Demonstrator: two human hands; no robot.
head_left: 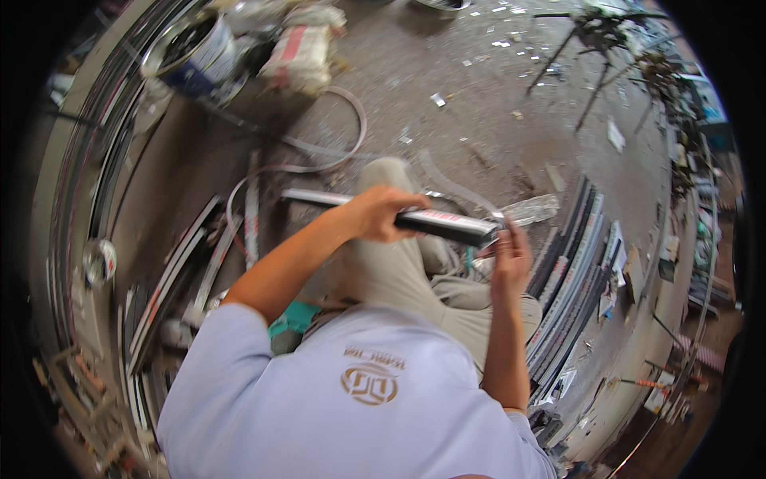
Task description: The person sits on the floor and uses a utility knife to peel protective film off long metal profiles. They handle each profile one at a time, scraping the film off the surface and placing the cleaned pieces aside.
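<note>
My left hand is closed around a long metal profile, dark on its near side and silver on top with reddish print. The bar lies across above my knees, its far end reaching out to the left past my wrist. At the right end of the bar is my right hand, blurred, its fingers pinched together. A thin pale strip curves down from the floor to these fingertips. Whether the right fingers also touch the bar is hard to tell.
More profiles lie bundled at my right, others at my left. Ahead on the left stand a bucket and a wrapped bundle. A long loose strip loops over the floor. Metal legs stand at the far right.
</note>
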